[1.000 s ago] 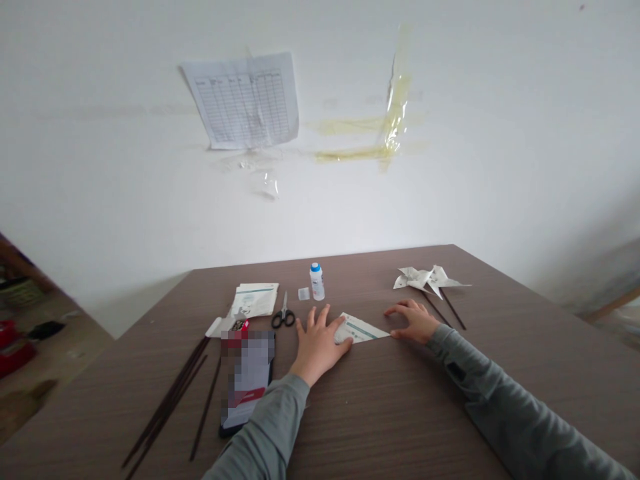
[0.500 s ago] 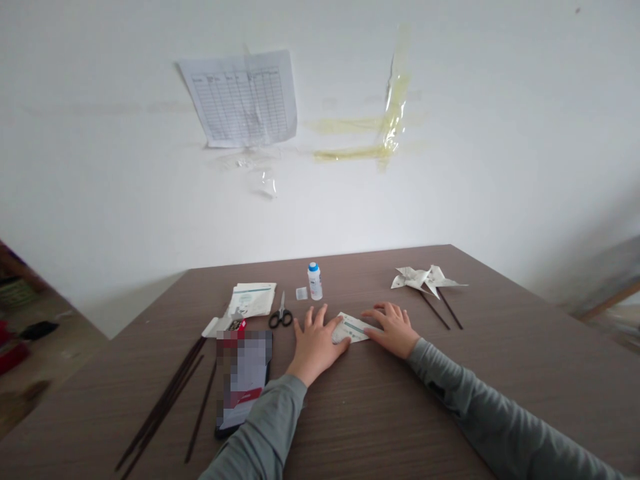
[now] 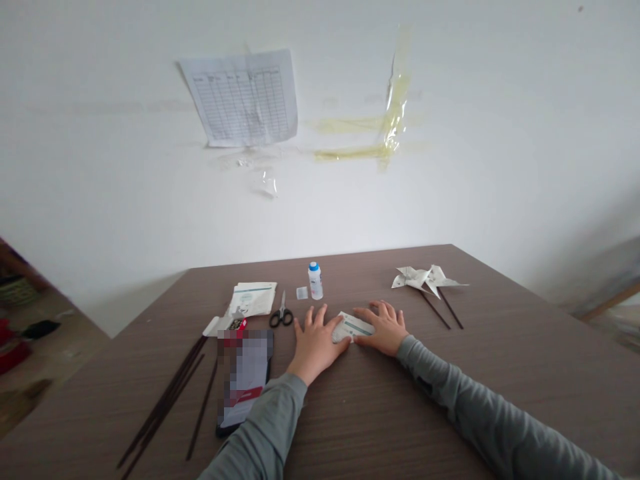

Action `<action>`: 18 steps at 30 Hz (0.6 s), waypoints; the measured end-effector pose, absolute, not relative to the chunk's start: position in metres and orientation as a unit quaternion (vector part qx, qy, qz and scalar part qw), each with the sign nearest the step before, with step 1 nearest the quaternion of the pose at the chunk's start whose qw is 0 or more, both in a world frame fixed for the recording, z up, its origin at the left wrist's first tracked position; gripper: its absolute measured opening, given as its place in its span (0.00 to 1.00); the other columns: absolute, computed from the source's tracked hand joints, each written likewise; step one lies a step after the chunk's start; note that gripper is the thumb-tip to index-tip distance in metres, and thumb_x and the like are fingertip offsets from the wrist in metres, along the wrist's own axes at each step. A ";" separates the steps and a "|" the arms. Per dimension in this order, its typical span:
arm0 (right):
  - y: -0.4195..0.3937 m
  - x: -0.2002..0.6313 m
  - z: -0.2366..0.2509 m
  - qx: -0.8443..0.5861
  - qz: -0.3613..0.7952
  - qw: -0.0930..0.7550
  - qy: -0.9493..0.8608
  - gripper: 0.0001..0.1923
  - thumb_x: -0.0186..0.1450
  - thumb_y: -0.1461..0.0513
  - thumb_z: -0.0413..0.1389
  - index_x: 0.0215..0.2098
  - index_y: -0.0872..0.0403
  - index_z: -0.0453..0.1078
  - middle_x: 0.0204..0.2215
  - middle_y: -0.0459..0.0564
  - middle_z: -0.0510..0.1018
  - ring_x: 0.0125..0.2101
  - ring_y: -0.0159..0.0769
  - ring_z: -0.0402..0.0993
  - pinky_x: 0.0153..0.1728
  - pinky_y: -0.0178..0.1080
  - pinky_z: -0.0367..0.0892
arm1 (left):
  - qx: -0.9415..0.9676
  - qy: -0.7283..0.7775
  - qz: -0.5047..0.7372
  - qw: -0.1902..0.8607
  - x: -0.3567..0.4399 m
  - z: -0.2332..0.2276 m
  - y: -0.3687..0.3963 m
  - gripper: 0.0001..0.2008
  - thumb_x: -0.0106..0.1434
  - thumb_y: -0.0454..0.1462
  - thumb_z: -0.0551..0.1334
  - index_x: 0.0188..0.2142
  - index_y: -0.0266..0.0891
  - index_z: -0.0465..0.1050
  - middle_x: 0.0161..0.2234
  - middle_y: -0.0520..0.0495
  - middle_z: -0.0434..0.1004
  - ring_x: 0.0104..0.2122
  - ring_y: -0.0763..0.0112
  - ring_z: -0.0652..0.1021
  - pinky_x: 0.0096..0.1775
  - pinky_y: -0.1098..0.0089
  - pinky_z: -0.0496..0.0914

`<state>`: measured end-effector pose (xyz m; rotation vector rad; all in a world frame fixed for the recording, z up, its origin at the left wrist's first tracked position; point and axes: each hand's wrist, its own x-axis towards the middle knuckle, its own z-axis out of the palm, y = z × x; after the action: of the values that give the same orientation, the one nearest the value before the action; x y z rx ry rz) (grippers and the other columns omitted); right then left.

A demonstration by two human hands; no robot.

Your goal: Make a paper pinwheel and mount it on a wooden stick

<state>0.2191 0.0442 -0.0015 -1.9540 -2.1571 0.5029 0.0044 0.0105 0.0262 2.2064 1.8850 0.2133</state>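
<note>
Beside the glue bottle (image 3: 315, 281), toward the viewer, a folded paper (image 3: 353, 327) is pressed flat on the table (image 3: 500, 347) by the left hand (image 3: 316, 343) and the right hand (image 3: 383, 329), both spread wide, gripping nothing. Scissors (image 3: 281, 313) lie left of the bottle. Uneven pressure could let the paper slide and the crease be skewed.

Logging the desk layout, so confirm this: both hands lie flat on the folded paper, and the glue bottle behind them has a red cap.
Not quite. In the head view the left hand and right hand do press on the folded paper, but the glue bottle behind them has a blue cap, not red.
</note>
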 end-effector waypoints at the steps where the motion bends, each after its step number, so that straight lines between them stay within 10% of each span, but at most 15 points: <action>1: 0.044 0.220 0.000 -0.661 0.173 0.092 -0.724 0.44 0.75 0.45 0.79 0.87 0.29 0.79 0.89 0.58 0.74 0.93 0.75 0.59 0.89 0.83 0.58 | 0.753 0.644 0.072 0.115 0.004 0.025 0.011 0.33 0.83 0.50 0.74 0.84 0.59 0.84 0.94 0.39 0.65 0.93 0.22 0.62 0.88 0.15 0.57; 18: 0.079 0.283 -0.022 -0.687 0.187 0.058 -0.700 0.46 0.66 0.48 0.80 0.83 0.31 0.85 0.89 0.52 0.72 0.91 0.77 0.61 0.92 0.70 0.57 | 0.744 0.654 0.062 0.126 -0.001 0.023 0.012 0.35 0.84 0.52 0.75 0.86 0.62 0.82 0.95 0.42 0.64 0.94 0.23 0.59 0.90 0.18 0.55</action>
<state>0.2830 0.0787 -0.0219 -2.0810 -2.1213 0.5679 -0.0006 0.0118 0.0226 2.1652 1.9029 0.1816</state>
